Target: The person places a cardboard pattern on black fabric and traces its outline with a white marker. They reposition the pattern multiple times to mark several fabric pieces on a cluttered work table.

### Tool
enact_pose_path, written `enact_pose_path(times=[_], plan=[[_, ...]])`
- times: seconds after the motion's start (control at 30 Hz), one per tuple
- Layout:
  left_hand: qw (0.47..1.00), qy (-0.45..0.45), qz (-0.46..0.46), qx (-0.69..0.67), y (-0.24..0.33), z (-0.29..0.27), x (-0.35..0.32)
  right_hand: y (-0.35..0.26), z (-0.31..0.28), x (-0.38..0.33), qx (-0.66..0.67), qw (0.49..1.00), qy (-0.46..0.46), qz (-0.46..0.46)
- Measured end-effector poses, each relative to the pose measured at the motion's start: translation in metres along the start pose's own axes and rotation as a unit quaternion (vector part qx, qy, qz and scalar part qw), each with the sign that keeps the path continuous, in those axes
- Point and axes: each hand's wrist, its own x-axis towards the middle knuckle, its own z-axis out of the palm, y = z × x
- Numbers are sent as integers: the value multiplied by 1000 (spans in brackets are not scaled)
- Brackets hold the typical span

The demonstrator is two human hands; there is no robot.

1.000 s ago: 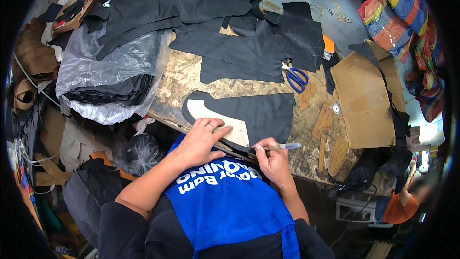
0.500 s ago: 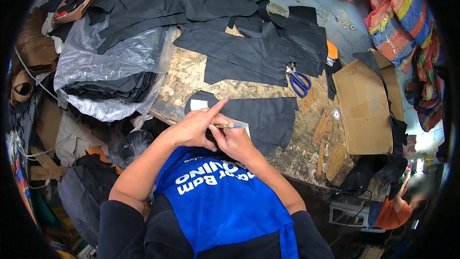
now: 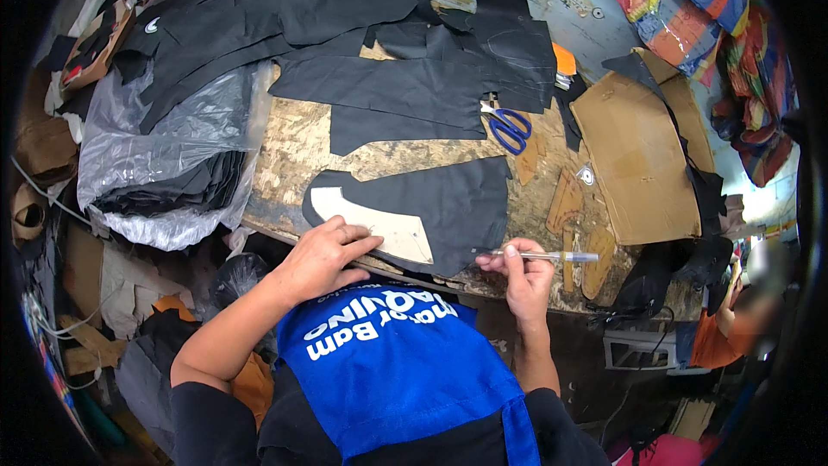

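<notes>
A white curved pattern piece (image 3: 392, 229) lies on a black sheet of material (image 3: 466, 207) near the table's front edge. My left hand (image 3: 330, 255) rests on the pattern's lower left part, its fingers spread and pressing down. To the right, my right hand (image 3: 524, 280) pinches a slim clear-barrelled pen (image 3: 576, 256) between thumb and fingers. The pen lies nearly level, its thin end pointing left near the sheet's lower right corner. Blue-handled scissors (image 3: 509, 131) lie just beyond the sheet.
Brown pattern pieces (image 3: 597, 261) lie right of the sheet, beside a cardboard box (image 3: 638, 164). More black cut pieces (image 3: 405, 95) cover the far table, and a clear plastic bag (image 3: 155, 147) of dark material sits left. A person in orange (image 3: 718, 341) is at far right.
My hands have moved apart, the right one going right with the pen. My left hand has come down onto the white pattern, which now shows fully. The whole view has shifted slightly.
</notes>
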Motion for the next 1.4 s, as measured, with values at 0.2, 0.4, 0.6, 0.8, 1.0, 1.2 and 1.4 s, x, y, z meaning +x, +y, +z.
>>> enact_pose_path(times=[0.2, 0.4, 0.6, 0.8, 1.0, 1.2, 1.4], plan=[[999, 3, -16, 36, -6, 1, 9, 15, -5, 3, 58, 997, 55, -3], [995, 95, 17, -25, 1, -19, -5, 12, -8, -3, 73, 995, 71, -1], [631, 494, -196, -566, 38, -23, -23, 7, 23, -13, 87, 995, -33, 37], [640, 242, -243, -688, 67, 20, 6, -2, 41, -7, 235, 965, -106, 42], [949, 86, -52, -298, 59, -13, 45, -47, 23, 23, -10, 982, -132, -133], [946, 108, -96, -289, 52, -30, 105, -50, 21, 57, -15, 985, 55, -162], [956, 252, -103, -110, 49, 18, 90, 39, 25, 92, 105, 977, 166, -88]])
